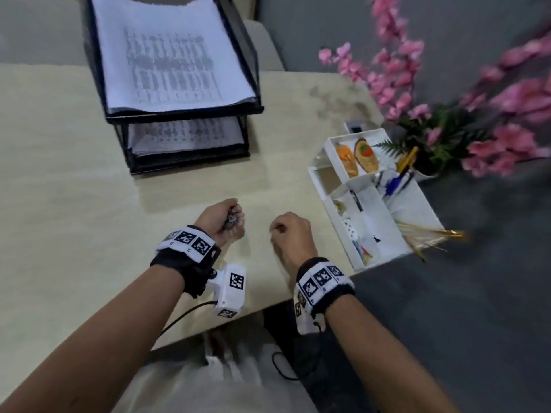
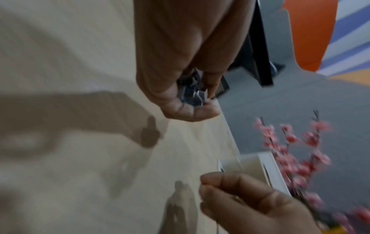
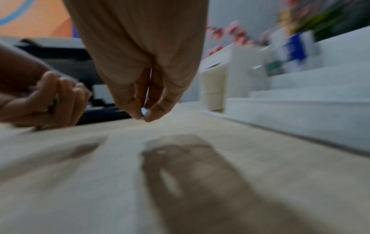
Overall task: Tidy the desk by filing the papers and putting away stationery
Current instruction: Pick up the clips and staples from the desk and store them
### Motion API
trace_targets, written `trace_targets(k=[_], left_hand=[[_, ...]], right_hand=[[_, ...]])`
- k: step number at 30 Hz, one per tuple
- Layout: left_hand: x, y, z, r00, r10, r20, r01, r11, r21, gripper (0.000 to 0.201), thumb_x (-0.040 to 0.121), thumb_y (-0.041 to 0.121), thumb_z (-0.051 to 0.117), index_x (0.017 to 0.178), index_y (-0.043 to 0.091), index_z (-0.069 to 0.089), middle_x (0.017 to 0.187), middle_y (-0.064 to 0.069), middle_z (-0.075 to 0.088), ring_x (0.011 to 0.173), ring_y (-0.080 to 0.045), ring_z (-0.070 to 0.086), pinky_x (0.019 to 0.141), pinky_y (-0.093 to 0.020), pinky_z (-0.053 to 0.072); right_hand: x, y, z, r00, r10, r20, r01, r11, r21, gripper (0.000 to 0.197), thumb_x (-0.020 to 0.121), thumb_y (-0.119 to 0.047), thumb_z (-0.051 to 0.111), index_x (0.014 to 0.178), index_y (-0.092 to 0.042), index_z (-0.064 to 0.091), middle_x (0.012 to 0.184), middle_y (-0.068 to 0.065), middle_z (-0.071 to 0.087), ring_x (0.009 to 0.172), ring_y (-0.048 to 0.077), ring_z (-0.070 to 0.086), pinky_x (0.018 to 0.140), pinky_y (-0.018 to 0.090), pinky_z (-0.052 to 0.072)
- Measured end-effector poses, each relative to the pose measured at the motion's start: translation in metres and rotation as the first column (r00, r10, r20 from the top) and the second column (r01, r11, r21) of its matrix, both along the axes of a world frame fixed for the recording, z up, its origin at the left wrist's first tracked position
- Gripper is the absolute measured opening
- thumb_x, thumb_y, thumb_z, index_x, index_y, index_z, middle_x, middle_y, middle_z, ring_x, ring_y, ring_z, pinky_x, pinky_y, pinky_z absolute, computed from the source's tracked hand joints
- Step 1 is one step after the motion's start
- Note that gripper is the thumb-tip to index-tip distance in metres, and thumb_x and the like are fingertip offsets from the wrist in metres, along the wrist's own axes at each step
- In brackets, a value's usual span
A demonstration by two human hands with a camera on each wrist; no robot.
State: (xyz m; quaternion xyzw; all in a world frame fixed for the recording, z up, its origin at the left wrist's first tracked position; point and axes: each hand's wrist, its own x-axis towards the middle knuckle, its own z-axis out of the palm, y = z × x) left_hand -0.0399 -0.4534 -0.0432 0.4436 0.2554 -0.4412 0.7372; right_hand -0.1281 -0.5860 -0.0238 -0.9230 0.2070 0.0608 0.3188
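Note:
My left hand [image 1: 225, 219] hovers over the middle of the beige desk [image 1: 74, 174], cupped round a bunch of small dark and silvery clips [image 1: 232, 219]. The left wrist view shows the clips [image 2: 195, 93] lying in the curled palm of that left hand [image 2: 180, 101]. Just to its right, low over the desk, my right hand [image 1: 290, 231] pinches a small pale piece [image 3: 144, 111] between thumb and fingertip; blur hides what it is. The black two-tier paper tray [image 1: 185, 110] at the back holds printed papers [image 1: 167, 55] on both levels.
A white desk organizer [image 1: 396, 204] stands at the desk's right edge with pens, erasers and small items in its compartments. Pink artificial flowers [image 1: 432, 84] rise behind it. The desk's front edge runs just below my wrists.

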Motion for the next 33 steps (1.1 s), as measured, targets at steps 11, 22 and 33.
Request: trace_targets(k=[11, 22, 33], left_hand=[[-0.039, -0.168, 0.039, 0.979, -0.197, 0.057, 0.201, 0.975, -0.093, 0.033, 0.096, 0.009, 0.032, 0.063, 0.014, 0.033, 0.04, 0.001, 0.029, 0.029, -0.008, 0.028, 0.048, -0.016, 0.028], [-0.054, -0.229, 0.046, 0.932, -0.314, 0.179, 0.289, 0.945, 0.153, 0.031, 0.093, 0.028, 0.04, 0.067, 0.013, 0.039, 0.053, -0.002, 0.033, 0.047, -0.015, 0.029, 0.049, -0.023, 0.023], [-0.047, -0.222, 0.08, 0.663, -0.56, 0.497, 0.378, 0.823, 0.424, 0.017, 0.093, 0.015, 0.046, 0.086, 0.005, 0.058, 0.076, -0.01, 0.055, 0.059, -0.014, 0.05, 0.051, -0.017, 0.043]], right_hand=[[-0.038, -0.131, 0.02, 0.931, -0.357, 0.068, 0.363, 0.927, -0.094, 0.017, 0.079, 0.003, 0.056, 0.085, -0.003, 0.071, 0.095, 0.015, 0.071, 0.094, 0.028, 0.063, 0.082, 0.028, 0.047], [-0.052, -0.146, 0.008, 0.887, -0.42, 0.191, 0.403, 0.907, 0.122, 0.022, 0.083, 0.005, 0.052, 0.09, 0.0, 0.072, 0.092, 0.017, 0.072, 0.082, 0.022, 0.063, 0.076, 0.02, 0.046], [-0.087, -0.14, 0.013, 0.82, -0.469, 0.329, 0.468, 0.879, 0.086, 0.019, 0.082, 0.005, 0.05, 0.088, 0.003, 0.068, 0.089, 0.014, 0.069, 0.082, 0.021, 0.06, 0.071, 0.015, 0.038]])
